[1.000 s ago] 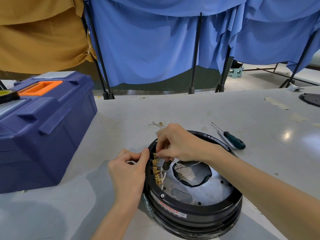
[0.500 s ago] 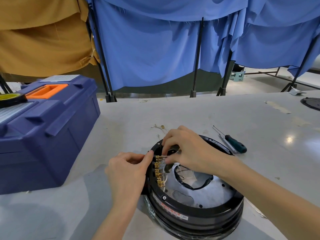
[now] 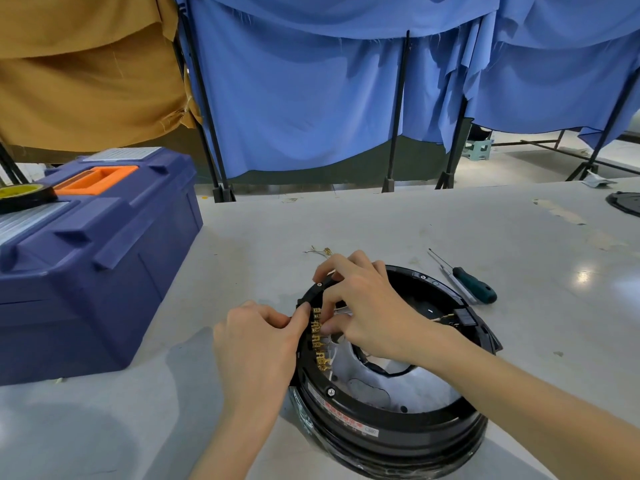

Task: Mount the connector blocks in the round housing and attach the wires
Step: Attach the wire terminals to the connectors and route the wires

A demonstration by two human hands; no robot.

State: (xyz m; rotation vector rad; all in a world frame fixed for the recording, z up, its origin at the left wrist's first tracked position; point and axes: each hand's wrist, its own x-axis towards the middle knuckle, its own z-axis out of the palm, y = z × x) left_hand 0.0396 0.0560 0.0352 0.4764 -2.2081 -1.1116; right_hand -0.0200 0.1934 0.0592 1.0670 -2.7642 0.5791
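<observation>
the left hand (image 3: 256, 344) pinches the housing (image 3: 398, 441) rim beside the brass terminals (image 3: 317, 337). the right hand (image 3: 367, 313) pinches a wire (image 3: 343, 309) there.

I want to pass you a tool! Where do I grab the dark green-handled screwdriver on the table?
Grip the dark green-handled screwdriver by its thick handle, coming from the right: the round black housing crowds its left, and the thin metal shaft points far away.

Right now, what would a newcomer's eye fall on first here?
The black round housing at the middle of the table, where the left hand pinches its left rim and the right hand pinches at the row of brass terminals just inside. Next, the big blue toolbox at the left and the green-handled screwdriver lying beyond the housing, to the right.
</observation>
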